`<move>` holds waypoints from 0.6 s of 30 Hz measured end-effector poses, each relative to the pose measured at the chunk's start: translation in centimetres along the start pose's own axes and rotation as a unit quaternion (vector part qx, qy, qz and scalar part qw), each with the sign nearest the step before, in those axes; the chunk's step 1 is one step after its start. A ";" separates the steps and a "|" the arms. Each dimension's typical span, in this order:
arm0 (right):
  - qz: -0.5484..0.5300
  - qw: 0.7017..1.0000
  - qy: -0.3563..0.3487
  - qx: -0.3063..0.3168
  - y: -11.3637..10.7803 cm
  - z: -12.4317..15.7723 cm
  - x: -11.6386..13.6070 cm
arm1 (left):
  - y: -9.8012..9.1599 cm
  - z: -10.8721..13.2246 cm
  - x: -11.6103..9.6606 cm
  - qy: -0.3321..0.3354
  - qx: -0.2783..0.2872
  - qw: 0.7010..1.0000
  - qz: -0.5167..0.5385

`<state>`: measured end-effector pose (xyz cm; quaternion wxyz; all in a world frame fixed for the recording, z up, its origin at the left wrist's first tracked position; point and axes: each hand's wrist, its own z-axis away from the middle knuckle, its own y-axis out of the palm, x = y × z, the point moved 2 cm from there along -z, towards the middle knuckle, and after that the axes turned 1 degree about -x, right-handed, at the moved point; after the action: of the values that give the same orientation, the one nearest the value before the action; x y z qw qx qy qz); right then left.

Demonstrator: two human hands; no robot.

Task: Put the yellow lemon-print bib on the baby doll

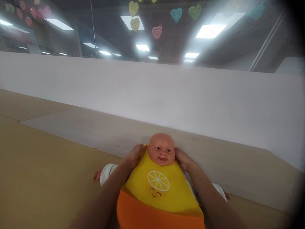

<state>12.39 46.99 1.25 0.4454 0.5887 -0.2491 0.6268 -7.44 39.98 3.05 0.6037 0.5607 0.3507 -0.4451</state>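
A baby doll (pixel 162 148) faces me, its white-sleeved arms spread to both sides. Over its chest lies a yellow bib (pixel 176 184) printed with a white citrus slice and a small smiling face. The bib's lower part is an orange pocket (pixel 159 214). My left hand (pixel 136 155) is closed on the bib's neck edge, at the left of the doll's head. On the other side, my right hand (pixel 183 157) is closed behind the doll's neck; its fingertips and the bib strap there are hidden.
The doll lies on a tan surface (pixel 47 165) with a paler panel (pixel 78 127) along the back. Behind it runs a low white wall (pixel 143 89). Above that is a glass pane with heart-shaped notes, among them a pink note (pixel 157 32), and ceiling lights showing in it.
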 end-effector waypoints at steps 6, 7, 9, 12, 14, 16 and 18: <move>-0.042 0.995 0.052 0.068 -0.8 0.2 -0.2 | -0.5 -0.6 0.5 -0.070 0.010 0.997 0.025; -0.045 0.996 0.043 0.068 -0.8 0.2 -0.2 | -0.6 -0.9 0.6 -0.069 0.008 0.997 0.030; -0.043 0.997 0.015 0.058 -0.7 0.2 -0.3 | -0.9 -1.3 0.9 -0.083 0.014 0.996 0.038; -0.045 0.998 -0.027 0.024 -0.4 -0.3 -0.6 | -1.0 -1.6 1.2 -0.105 0.001 0.994 0.039; -0.039 0.998 -0.052 -0.019 -0.4 -0.9 -1.0 | -1.1 -1.7 1.3 -0.107 -0.031 0.993 0.028; -0.021 0.997 -0.061 -0.052 -0.5 -1.3 -1.3 | -1.2 -1.7 1.3 -0.103 -0.056 0.993 0.007; -0.004 0.996 -0.063 -0.056 -0.5 -1.6 -1.6 | -1.2 -1.6 1.3 -0.080 -0.075 0.994 -0.018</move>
<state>11.86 48.20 -0.67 0.4635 0.6022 -0.3092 0.5718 -7.99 41.45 1.16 0.6621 0.4701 0.3435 -0.4718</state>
